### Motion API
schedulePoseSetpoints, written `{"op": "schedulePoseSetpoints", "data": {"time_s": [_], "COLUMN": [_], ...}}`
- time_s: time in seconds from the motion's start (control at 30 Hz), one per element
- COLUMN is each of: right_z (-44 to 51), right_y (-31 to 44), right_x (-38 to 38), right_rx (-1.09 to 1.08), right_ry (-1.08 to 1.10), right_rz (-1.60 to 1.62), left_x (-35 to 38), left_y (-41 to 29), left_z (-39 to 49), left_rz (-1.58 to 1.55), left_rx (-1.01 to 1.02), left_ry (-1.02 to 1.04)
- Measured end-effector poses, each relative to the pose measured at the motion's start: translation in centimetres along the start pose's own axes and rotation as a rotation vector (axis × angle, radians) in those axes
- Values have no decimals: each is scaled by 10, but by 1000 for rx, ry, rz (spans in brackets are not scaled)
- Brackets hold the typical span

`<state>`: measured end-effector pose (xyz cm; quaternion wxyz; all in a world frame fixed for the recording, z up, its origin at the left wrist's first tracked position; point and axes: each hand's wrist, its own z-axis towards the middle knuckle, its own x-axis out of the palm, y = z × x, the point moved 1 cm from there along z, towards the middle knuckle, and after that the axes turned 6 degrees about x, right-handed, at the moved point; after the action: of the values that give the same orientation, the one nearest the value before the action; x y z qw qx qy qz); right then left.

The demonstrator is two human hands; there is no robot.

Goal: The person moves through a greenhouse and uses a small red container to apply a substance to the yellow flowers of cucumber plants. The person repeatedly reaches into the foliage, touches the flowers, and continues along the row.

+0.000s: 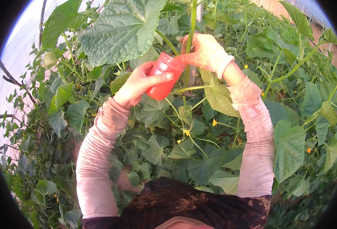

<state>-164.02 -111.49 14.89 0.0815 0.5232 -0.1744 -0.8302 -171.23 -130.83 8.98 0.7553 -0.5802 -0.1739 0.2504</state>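
Observation:
My left hand grips a translucent red plastic cup, its thumb across the near side. The cup is tilted with its mouth up and to the right; its contents cannot be seen. My right hand, in a pale glove with bare-looking fingertips, curves around an upright green cucumber stem. Its thumb crosses in front of the stem and reaches the cup's rim, while the other fingers are partly hidden behind the stem. Whether they press on it is unclear. Above the cup hangs a broad cucumber leaf.
Dense cucumber vines surround me, with yellow flowers below my hands. A yellowish leaf hangs under my right wrist. Another stem leans in from the right. Pale plastic sheeting stands at the left, with dark branches before it.

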Motion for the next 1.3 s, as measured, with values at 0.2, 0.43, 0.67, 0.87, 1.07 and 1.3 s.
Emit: {"op": "schedulePoseSetpoints", "data": {"time_s": [0.2, 0.43, 0.67, 0.87, 1.07, 1.3], "right_z": [1, 0, -5, 35, 63, 65], "right_y": [-9, -19, -21, -15, -24, -44], "right_x": [5, 6, -13, -41, -53, -69], "right_rx": [6, 16, 49, 79, 84, 97], "right_ry": [-4, 22, -150, -555, -510, -265], "right_rz": [106, 208, 219, 305, 287, 558], "left_x": [-7, 17, 26, 21, 15, 2], "left_y": [-7, 48, 63, 85, 118, 135], "left_z": [9, -11, -14, -74, -175, -247], "left_rz": [28, -347, -446, -492, -481, -498], "left_rx": [-81, 52, 120, 141, 114, 94], "left_ry": [71, -3, -78, -181, -454, -695]}}
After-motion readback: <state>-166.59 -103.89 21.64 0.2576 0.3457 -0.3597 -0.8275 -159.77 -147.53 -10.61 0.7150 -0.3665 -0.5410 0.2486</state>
